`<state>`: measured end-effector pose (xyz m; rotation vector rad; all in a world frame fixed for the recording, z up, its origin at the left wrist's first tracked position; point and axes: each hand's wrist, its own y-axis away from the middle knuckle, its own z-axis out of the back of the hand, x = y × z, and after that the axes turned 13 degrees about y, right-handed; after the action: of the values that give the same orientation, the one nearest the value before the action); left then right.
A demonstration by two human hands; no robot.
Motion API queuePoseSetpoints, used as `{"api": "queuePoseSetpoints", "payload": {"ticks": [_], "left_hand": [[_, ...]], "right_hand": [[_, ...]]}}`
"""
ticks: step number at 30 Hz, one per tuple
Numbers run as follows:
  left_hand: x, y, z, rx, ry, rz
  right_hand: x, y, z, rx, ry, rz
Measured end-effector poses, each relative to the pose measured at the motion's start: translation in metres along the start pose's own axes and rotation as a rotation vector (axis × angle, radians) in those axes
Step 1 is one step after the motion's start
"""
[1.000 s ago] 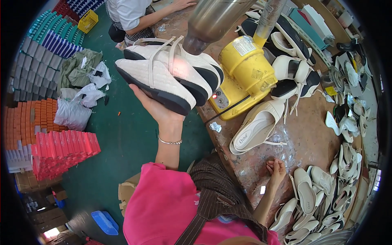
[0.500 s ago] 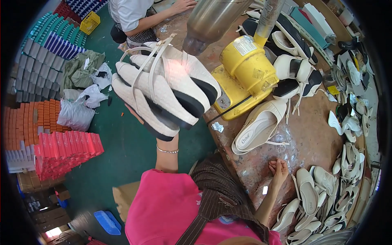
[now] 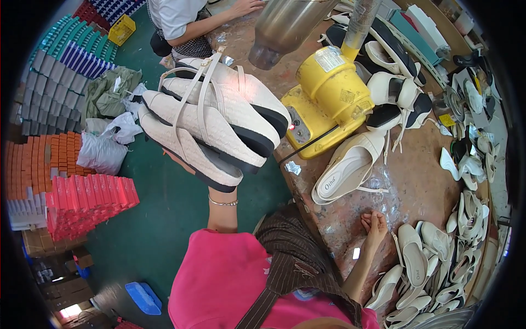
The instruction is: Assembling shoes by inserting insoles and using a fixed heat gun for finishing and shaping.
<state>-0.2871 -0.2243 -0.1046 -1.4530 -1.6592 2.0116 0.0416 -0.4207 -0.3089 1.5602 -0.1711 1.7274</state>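
Far left: stacks of orange and red boxes [image 3: 82, 192] stand on the green floor, with a grey plastic bag [image 3: 101, 153] beside them. Left of centre: the left hand [image 3: 189, 164] is raised palm-up beneath a bundle of cream slingback shoes [image 3: 213, 123] with black soles — three or so, laid side by side and gripped from below; the hand itself is largely hidden under them. The bundle hangs in the air over the floor, just off the worktable's [image 3: 416, 181] edge. Centre: a yellow machine [image 3: 329, 101] with a steel nozzle [image 3: 285, 24] above it stands on the table; one cream shoe [image 3: 348, 167] lies sole-down just beside its base. Right of centre: the right hand [image 3: 373, 226] rests loosely curled on the tabletop, holding nothing. Far right: many more cream shoes [image 3: 427, 263] lie heaped along the table rim — judged from this, one batch is in hand and a large share is not yet handled. At the top, another person's arm [image 3: 219, 16] reaches onto the table.
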Motion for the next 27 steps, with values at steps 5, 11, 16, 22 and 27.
{"api": "queuePoseSetpoints", "payload": {"ticks": [5, 11, 16, 22, 27], "left_hand": [[-0.005, -0.012, -0.015, -0.066, 0.106, 0.093], [-0.056, -0.004, -0.001, -0.036, 0.353, 0.243], [-0.098, 0.022, -0.017, 0.104, 0.623, 0.437], [-0.144, 0.056, -0.114, 0.384, 0.956, 0.81], [-0.125, 0.043, -0.168, 0.676, 1.15, 1.156]], "right_hand": [[-0.002, 0.001, 0.002, 0.001, -0.012, 0.01], [0.008, 0.007, -0.002, -0.044, -0.023, 0.013], [0.001, 0.003, 0.0, 0.0, -0.035, 0.0], [0.001, 0.021, 0.003, -0.06, -0.116, 0.054], [0.022, 0.075, 0.057, -0.312, 0.101, 0.226]]}}
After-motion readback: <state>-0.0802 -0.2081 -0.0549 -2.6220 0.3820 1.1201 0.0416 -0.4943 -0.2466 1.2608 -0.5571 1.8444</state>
